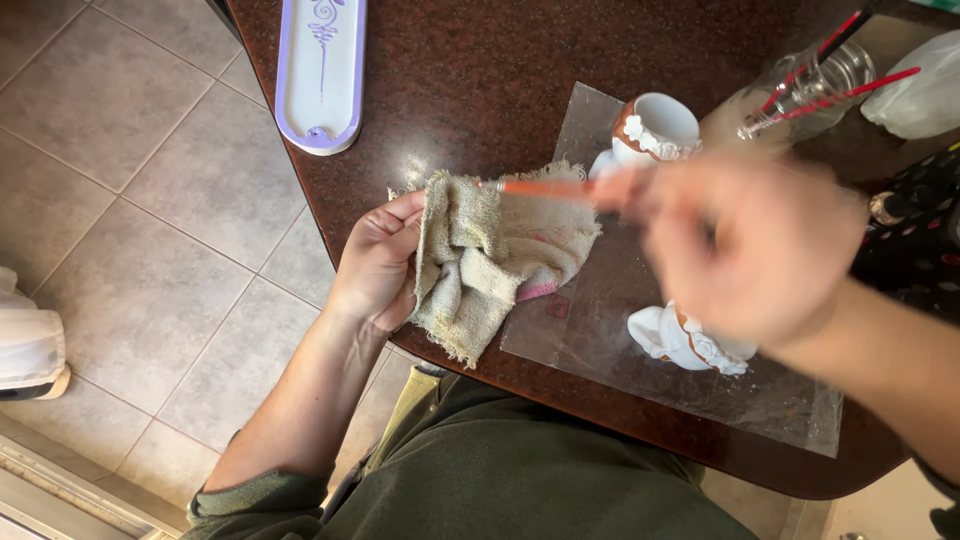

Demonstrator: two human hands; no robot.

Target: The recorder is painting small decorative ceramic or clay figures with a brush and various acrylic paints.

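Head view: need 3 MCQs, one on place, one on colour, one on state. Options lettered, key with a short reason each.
1. Where does the purple-rimmed tray lie?
A. on the table's far left edge
B. on the floor
C. on the plastic sheet

2. What colour is the handle of the brush?
A. blue
B. orange-red
C. green

3. How does the ceramic piece nearest the person lie?
A. on its side
B. upright
C. wrapped in the rag

Key: 1 A, it rests on the dark table by the edge. 2 B, the handle shows orange-red against the beige rag in the left hand; the right hand grips it. 3 A, it lies tipped on the plastic sheet.
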